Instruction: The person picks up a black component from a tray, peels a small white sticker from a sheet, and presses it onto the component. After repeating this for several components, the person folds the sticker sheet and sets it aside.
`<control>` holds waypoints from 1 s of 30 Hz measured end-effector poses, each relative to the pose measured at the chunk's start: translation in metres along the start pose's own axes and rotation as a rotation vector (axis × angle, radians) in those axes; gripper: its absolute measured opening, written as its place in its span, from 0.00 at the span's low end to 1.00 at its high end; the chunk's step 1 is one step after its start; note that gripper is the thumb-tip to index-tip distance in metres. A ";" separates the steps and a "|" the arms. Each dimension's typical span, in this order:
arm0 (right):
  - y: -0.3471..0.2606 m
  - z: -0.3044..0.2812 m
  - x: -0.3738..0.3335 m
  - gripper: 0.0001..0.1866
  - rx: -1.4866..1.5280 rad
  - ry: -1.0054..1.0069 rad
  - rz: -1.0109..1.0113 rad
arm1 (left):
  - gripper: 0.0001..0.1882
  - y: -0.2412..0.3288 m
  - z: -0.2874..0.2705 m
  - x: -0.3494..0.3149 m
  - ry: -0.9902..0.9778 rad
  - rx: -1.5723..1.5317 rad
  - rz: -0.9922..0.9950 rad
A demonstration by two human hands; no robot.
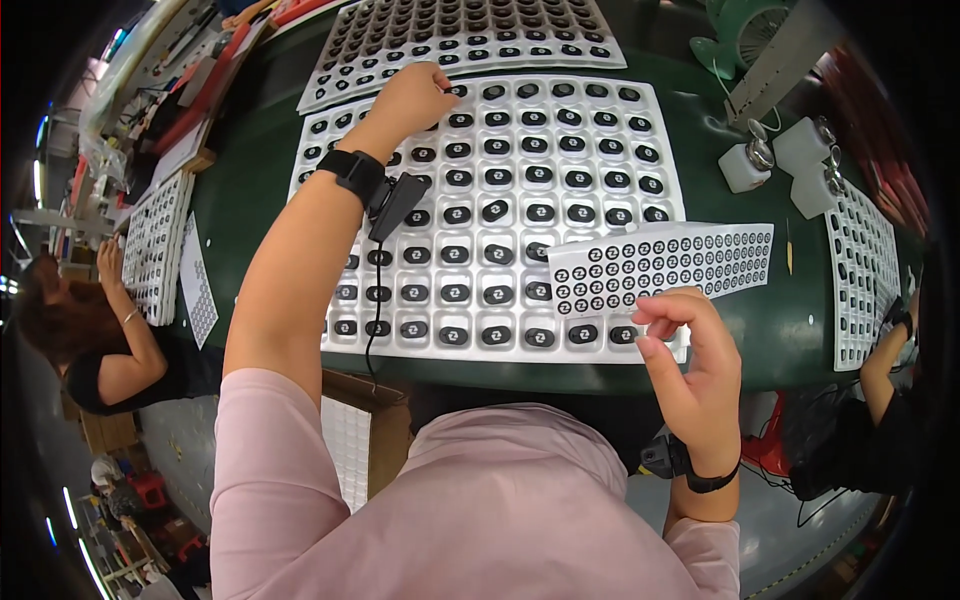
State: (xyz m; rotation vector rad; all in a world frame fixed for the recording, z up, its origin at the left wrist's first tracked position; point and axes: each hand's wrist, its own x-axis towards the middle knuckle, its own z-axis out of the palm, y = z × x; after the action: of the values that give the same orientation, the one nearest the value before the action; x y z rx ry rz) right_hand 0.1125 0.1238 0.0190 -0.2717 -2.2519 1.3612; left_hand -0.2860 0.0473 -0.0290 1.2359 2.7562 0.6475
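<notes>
Honestly, my right hand (pixel 690 350) pinched fingers over the sticker sheet (pixel 660 262), whatever they held too small to tell; left hand (pixel 415 95) curled on the tray (pixel 500 215); a sticker could've landed crooked.

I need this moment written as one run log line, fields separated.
left hand: reaching over white tray | right hand: pinching at sticker sheet | table: green

The left hand (pixel 415 95) curls over the white tray (pixel 660 190), hiding its fingertips and whatever they touch; the right hand's (pixel 690 360) pinched fingers (pixel 655 308) cover any sticker between them; the sticker sheet (pixel 660 262) hides tray pockets beneath; the far tray (pixel 470 35) is cut off at the top edge.
</notes>
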 end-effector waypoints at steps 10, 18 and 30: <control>0.008 -0.009 -0.006 0.12 0.010 0.009 0.091 | 0.14 -0.010 0.018 0.016 -0.015 0.022 0.029; 0.013 -0.010 -0.003 0.09 0.009 0.022 0.120 | 0.14 0.015 0.026 0.022 0.000 -0.073 0.107; 0.038 -0.008 0.030 0.05 -0.335 0.057 -0.019 | 0.14 0.054 0.001 -0.016 0.097 -0.219 0.235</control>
State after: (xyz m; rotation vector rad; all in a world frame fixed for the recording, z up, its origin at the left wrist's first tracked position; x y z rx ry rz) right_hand 0.0875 0.1608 -0.0013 -0.3953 -2.4199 0.9483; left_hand -0.2372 0.0682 -0.0107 1.5232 2.5448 1.0240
